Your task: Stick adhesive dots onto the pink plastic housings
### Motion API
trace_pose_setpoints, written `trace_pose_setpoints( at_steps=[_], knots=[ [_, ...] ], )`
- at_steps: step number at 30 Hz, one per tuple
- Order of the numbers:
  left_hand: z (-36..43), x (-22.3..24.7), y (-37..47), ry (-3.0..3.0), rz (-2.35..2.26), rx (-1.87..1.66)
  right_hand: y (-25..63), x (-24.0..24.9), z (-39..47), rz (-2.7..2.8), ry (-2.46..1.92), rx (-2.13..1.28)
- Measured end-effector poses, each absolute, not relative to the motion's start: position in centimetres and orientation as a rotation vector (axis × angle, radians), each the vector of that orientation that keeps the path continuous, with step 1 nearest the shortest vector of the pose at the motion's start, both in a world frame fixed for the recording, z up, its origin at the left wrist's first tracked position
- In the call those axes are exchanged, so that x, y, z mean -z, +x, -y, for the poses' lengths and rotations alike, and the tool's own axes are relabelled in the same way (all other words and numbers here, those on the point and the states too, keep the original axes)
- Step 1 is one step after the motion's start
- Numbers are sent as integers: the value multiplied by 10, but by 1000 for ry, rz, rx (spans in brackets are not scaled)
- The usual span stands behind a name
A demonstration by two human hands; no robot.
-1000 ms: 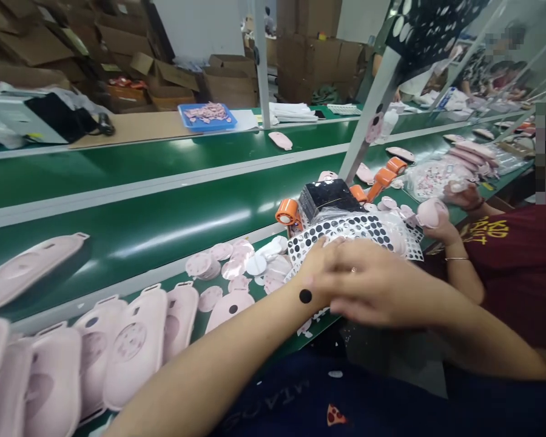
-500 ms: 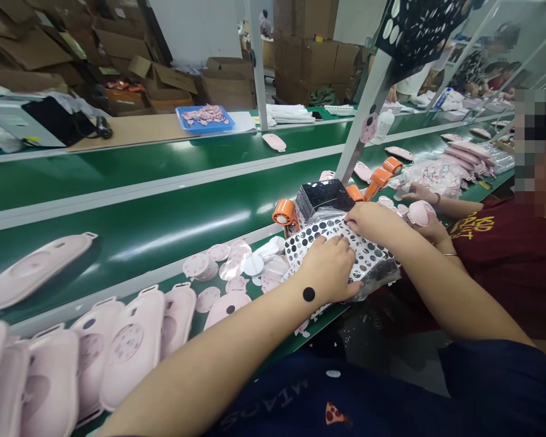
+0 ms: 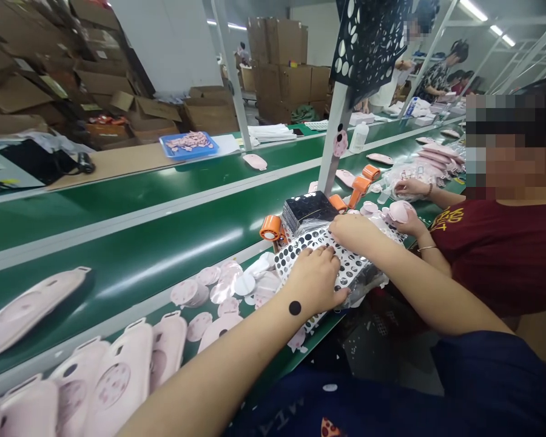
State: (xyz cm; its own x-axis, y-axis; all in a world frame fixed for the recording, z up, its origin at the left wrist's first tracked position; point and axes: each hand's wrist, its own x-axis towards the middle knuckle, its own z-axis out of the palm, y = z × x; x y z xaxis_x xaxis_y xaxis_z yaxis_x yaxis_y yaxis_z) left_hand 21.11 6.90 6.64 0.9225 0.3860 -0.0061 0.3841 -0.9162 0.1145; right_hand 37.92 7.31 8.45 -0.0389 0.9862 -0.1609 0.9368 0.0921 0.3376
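Observation:
My left hand (image 3: 316, 279) lies on a white sheet of black round stickers (image 3: 352, 267), its fingers stretched out and the thumb apart. A single black round sticker (image 3: 295, 308) is stuck to my left wrist. My right hand (image 3: 357, 233) is at the sheet's far edge with its fingers curled together; whatever they pinch is hidden. The sheet rests on a plastic-wrapped stack (image 3: 366, 288). Just behind it stands a stack of black sheets (image 3: 310, 207). Pale pink round pieces (image 3: 191, 292) lie left of my left hand.
Pink oblong covers (image 3: 118, 376) stand in a row at the lower left. A green conveyor belt (image 3: 131, 237) runs behind, with another pink cover (image 3: 31, 306) on it. Orange handheld fans (image 3: 270, 228) and a metal post (image 3: 334, 142) flank the stack. A co-worker's hand (image 3: 412, 188) is at the right.
The view has turned a little right and up, so the scene sits further left and lower. My left hand stays flat on the sheet; my right hand stays at its far edge.

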Motion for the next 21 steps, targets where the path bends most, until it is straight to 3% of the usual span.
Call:
trace_pose_setpoints(
  at_steps=[21],
  knots=[
    [-68,-65,211,2965,-603,-58,375,-79,-77,-2019,2022,-195]
  ],
)
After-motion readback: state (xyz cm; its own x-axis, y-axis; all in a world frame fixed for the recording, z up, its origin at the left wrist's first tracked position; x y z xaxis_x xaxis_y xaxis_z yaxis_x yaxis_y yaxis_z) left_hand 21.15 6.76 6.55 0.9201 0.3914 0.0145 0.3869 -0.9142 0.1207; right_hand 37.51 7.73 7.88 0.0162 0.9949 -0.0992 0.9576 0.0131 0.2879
